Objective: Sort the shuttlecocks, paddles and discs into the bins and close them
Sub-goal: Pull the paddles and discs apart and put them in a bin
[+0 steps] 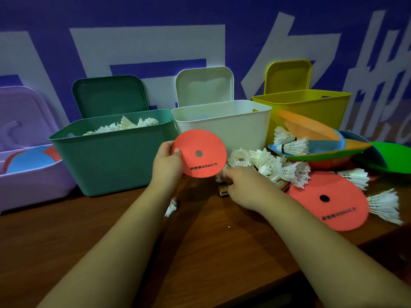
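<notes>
Well, barely midway: shuttlecocks (124, 125) sit in the green bin (111, 161), the left hand (166, 162) pinches a red disc (200, 153) before the white bin (233, 125), and the right hand (243, 186) reaches among loose shuttlecocks (273, 165), its grip hidden.

- Your left hand (166, 162) pinches a red disc (204, 161) by its left edge, in front of the white bin (222, 127).
- Your right hand (242, 185) is at the shuttlecock pile (273, 163); its grasp is hidden.
- A second disc (327, 201) lies flat nearby.

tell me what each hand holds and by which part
The left hand pinches the red disc at its left edge, thumb on the face. The right hand is at the shuttlecock pile; whether it grips anything cannot be told.
</notes>
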`<state>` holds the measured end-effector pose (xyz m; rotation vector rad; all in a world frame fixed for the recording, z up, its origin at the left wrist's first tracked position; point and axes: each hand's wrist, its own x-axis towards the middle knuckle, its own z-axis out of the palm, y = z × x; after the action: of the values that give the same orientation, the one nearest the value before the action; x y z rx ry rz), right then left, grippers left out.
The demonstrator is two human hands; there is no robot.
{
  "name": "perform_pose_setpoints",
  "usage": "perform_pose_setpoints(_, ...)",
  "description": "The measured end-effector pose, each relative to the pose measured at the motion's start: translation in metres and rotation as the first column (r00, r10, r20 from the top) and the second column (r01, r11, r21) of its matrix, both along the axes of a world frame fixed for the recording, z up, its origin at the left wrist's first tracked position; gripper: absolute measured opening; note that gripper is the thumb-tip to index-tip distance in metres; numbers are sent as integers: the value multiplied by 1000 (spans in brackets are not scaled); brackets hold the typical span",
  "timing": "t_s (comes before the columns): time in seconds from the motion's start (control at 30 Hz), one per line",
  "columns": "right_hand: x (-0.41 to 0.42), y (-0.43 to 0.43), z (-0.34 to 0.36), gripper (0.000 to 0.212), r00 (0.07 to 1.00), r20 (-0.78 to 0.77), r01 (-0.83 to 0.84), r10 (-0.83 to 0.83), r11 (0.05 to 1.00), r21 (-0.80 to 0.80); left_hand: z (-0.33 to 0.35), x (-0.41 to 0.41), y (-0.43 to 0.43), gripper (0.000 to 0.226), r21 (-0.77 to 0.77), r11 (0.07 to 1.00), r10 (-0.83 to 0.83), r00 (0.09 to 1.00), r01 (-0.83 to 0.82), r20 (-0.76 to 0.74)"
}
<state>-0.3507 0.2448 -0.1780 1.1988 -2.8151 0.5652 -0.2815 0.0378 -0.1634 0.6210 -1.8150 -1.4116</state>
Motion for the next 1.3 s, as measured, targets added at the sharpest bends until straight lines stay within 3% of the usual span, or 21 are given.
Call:
perform_pose_setpoints(0.1, 7, -5, -3, 53, 995, -88, -31, 50, 977, 211, -3, -1, 3, 20, -28, 1000, -8, 1000, 9, 27)
perform_pose_setpoints(0.27, 9, -19, -20, 46, 977, -209, 12, 49, 960, 281, -5, -3, 4, 20, -65, 998, -2, 1000, 3, 24)
perform_pose_setpoints(0.5, 15, -10, -34, 39, 937, -345, -32, 51, 998, 60, -2, -1, 7, 25, -48, 999, 1, 1000, -3, -30)
perform_pose_setpoints(0.73, 15, 0, -13, 35, 912, -408, -121, 43, 978, -168, 18, 4, 5, 24, -34, 999, 13, 992, -18, -129)
perform_pose_setpoints(0.87, 30, -5, -8, 29, 893, -426, -232, 143, 959, -164, 25, 7, 4, 25, -27, 999, 29, 985, -34, -171)
perform_pose_setpoints(1.07, 48, -14, 7, 46, 841, -504, -352, 195, 905, -237, 39, 16, 0, 25, 38, 999, 35, 970, -26, -242)
perform_pose_setpoints(1.17, 58, -17, 31, 32, 856, -486, -384, 177, 846, -369, 51, 22, -6, 21, 69, 998, 14, 967, 4, -254)
perform_pose_setpoints(1.3, 66, -27, 66, 28, 952, -270, -295, 145, 678, -673, 67, 38, -13, 18, 113, 994, 32, 963, -2, -268)
